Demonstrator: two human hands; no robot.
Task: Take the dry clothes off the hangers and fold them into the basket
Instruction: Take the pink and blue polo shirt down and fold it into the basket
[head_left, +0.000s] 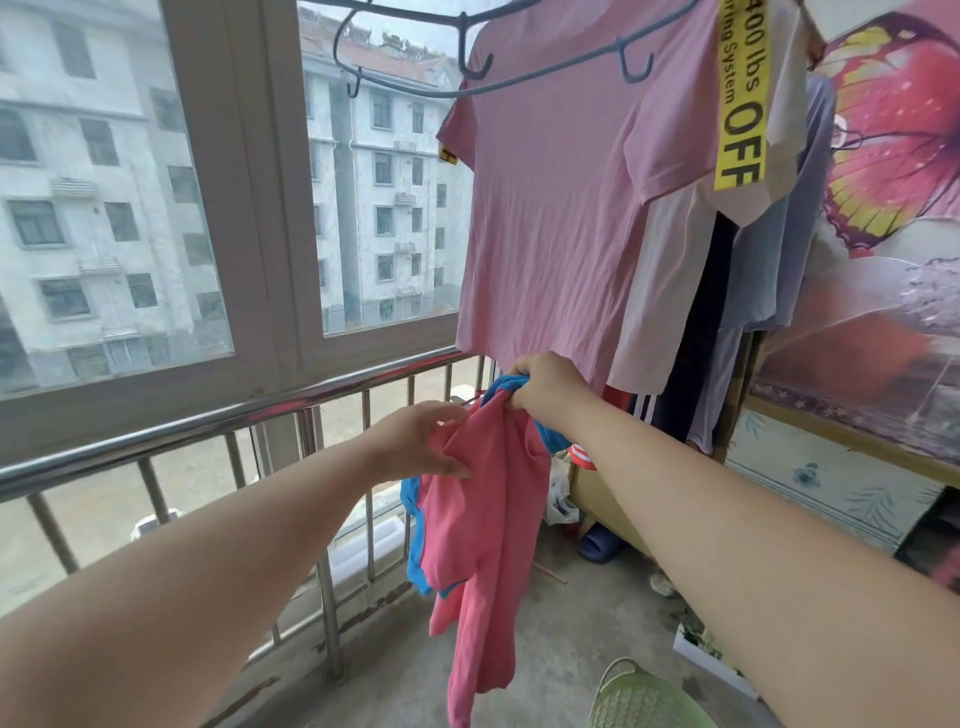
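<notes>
Under the big hanging shirt (561, 208), I am holding the little pink top (483, 545) up to fold it: right hand (545, 387) gripping its upper end, left hand (415, 441) pinching its side. The basket (644, 696) is sitting farther below that shirt.

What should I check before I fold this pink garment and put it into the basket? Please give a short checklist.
1. Garment free of the rail: ok, it hangs only from the two hands.
2. Right hand grip: ok, it grips the top edge.
3. Left hand grip: ok, it holds the cloth a little lower, at the side.
4. Garment spread out for folding: not ok, it is bunched and creased.
5. Basket near: ok, it sits low on the right; only part of it shows, so what is inside cannot be told.
6. Garment dry: cannot tell.
</notes>
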